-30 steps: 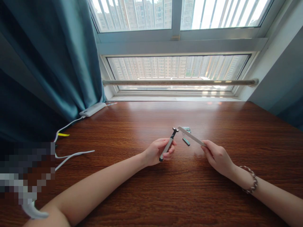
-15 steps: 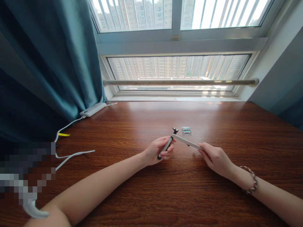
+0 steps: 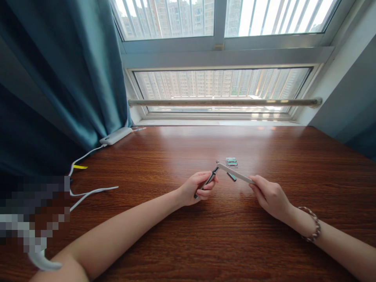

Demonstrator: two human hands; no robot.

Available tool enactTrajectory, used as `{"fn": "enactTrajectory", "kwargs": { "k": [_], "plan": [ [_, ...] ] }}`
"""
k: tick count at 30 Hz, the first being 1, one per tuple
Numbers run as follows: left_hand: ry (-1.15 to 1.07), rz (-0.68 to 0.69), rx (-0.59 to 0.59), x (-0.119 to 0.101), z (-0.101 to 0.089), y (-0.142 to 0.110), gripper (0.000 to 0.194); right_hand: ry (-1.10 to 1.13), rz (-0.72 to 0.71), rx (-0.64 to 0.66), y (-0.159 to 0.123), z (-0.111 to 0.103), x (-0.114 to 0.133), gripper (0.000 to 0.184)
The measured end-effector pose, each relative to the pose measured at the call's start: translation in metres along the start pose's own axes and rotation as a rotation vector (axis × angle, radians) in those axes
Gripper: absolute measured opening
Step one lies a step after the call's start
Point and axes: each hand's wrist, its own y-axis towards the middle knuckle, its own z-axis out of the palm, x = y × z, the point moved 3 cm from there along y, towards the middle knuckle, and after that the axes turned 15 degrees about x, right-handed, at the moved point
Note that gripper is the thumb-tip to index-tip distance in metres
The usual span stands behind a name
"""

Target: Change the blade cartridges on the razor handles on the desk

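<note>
A slim grey-and-black razor handle is in my left hand, fingers wrapped round it. It tilts up and away, with its small bare metal neck at the top. A long flat white stick, possibly a brush, is pinched at its near end by my right hand. Its far tip meets or overlaps the razor's neck; I cannot tell if they touch. Just beyond the stick a green-and-black razor blade cartridge lies on the table. Behind it is a clear case with blade cartridges inside.
The brown wooden table runs back to the window sill. At the back left lies a white power strip by the blue curtain. White cables and a yellow strip are on the left. A pipe crosses the window.
The razor handle has turned in my left hand, so its head now shows edge-on. The white stick has moved slightly right and its tip up, uncovering the loose cartridge.
</note>
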Motion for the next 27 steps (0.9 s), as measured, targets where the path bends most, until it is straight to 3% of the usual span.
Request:
{"fn": "enactTrajectory", "kwargs": {
  "k": [7,12,15,19,24,27],
  "plan": [
    [-0.007,-0.026,0.028,-0.0007,0.0008,-0.0024,0.022,0.039,-0.030,0.033,0.0004,0.0002,0.0007,0.018],
    [-0.009,-0.024,0.043,-0.0003,0.0007,-0.0019,0.023,0.085,0.027,-0.001,-0.0003,-0.0012,-0.0006,0.018],
    [0.018,0.004,0.032,-0.0002,-0.0003,-0.0011,0.023,0.094,-0.017,0.040,-0.0007,0.0004,0.0008,0.020],
    [0.074,0.029,0.008,0.0005,-0.0014,-0.0006,0.022,0.118,0.051,-0.003,-0.0024,0.0001,-0.0030,0.020],
    [0.153,0.075,-0.011,-0.0002,-0.0010,-0.0002,0.025,0.158,-0.052,0.043,-0.0031,-0.0005,0.0000,0.022],
    [0.182,0.073,-0.039,-0.0004,-0.0011,-0.0004,0.024,0.157,-0.017,-0.001,-0.0027,-0.0027,0.0002,0.022]
  ]
}}
